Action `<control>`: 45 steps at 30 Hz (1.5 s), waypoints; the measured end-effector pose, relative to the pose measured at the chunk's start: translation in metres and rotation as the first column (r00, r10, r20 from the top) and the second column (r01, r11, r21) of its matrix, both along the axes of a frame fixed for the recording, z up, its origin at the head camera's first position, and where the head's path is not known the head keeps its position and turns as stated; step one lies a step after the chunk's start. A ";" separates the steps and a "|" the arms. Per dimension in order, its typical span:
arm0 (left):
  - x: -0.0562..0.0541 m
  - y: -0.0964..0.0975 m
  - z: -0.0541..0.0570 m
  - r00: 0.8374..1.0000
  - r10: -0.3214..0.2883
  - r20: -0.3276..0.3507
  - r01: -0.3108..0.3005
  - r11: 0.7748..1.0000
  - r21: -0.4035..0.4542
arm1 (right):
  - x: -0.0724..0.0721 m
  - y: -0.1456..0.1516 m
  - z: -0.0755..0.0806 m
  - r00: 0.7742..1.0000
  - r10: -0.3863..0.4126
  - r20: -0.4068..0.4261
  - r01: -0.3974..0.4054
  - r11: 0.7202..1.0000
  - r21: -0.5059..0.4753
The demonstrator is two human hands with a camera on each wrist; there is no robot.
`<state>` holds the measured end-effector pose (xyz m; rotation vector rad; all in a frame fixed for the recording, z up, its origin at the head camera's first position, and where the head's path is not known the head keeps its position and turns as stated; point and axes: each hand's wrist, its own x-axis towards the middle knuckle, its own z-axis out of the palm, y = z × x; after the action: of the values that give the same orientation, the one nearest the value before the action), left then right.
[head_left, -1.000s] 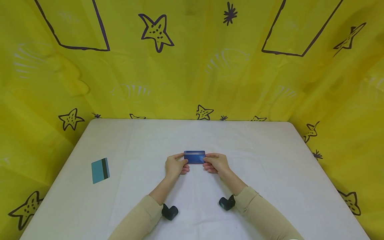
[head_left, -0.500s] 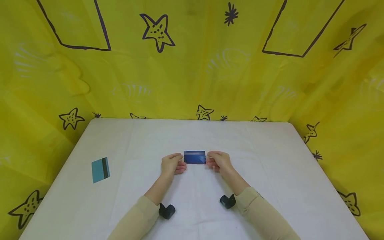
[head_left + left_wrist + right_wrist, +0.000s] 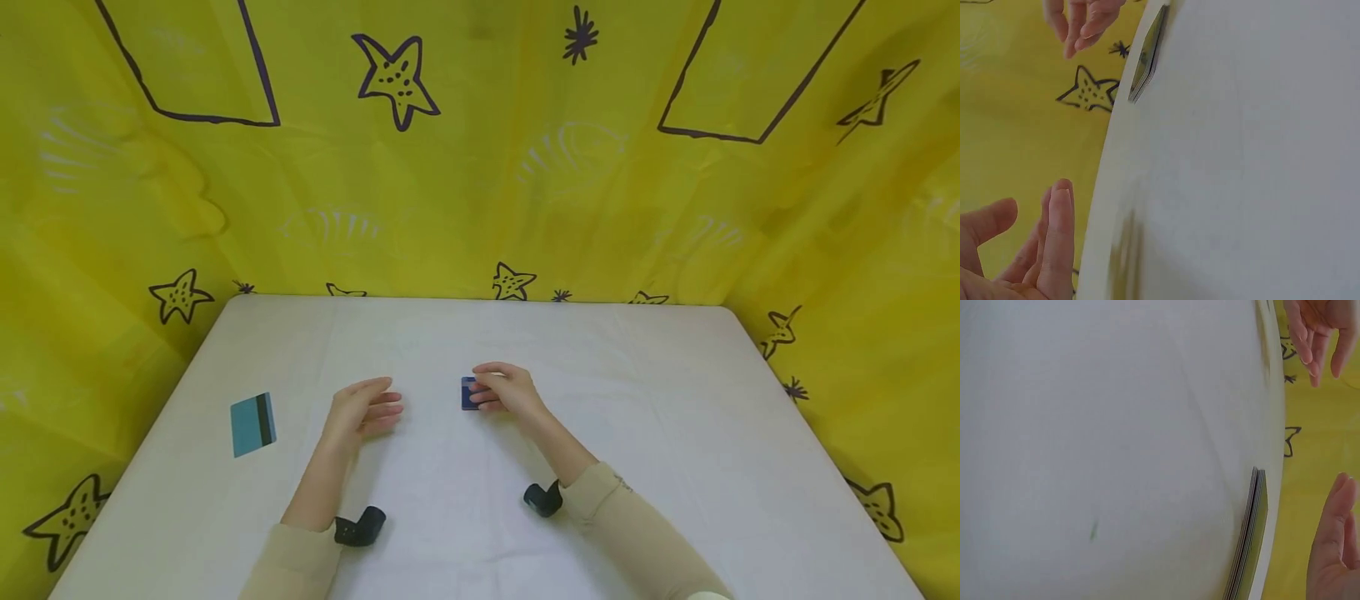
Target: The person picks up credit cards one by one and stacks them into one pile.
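A small stack of blue cards (image 3: 468, 395) lies flat at the middle of the white table. My right hand (image 3: 510, 390) hovers over its right part and hides that part in the head view. In the right wrist view the stack's layered edges (image 3: 1249, 537) show, with the fingers apart from them. My left hand (image 3: 365, 408) is in the air left of the stack, fingers loosely extended, holding nothing. The left wrist view shows its thumb and fingers (image 3: 1057, 244) spread apart. Further left lies a single teal card (image 3: 244, 427) with a dark stripe.
The white table (image 3: 637, 400) reaches back to a yellow curtain (image 3: 480, 192) with starfish drawings, which also hangs on both sides. A black wrist camera (image 3: 363, 527) sits at the left cuff, another black camera (image 3: 543, 498) at the right cuff.
Both hands let go of the blue stack's ends. My left hand then moved left, towards the teal card, while the right shifted left over the stack. The stack stayed in place.
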<state>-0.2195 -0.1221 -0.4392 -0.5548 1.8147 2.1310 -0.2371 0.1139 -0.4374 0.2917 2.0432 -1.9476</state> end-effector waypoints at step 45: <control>0.052 -0.229 -0.005 0.997 -0.037 0.068 0.030 0.995 0.098 | 0.006 -0.182 -0.027 0.945 0.301 0.130 -0.190 0.827 -0.530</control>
<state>-0.1679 -0.3513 -0.4439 -0.5642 1.6629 2.1365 -0.2312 -0.0679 -0.4646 0.0922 1.2902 -2.0969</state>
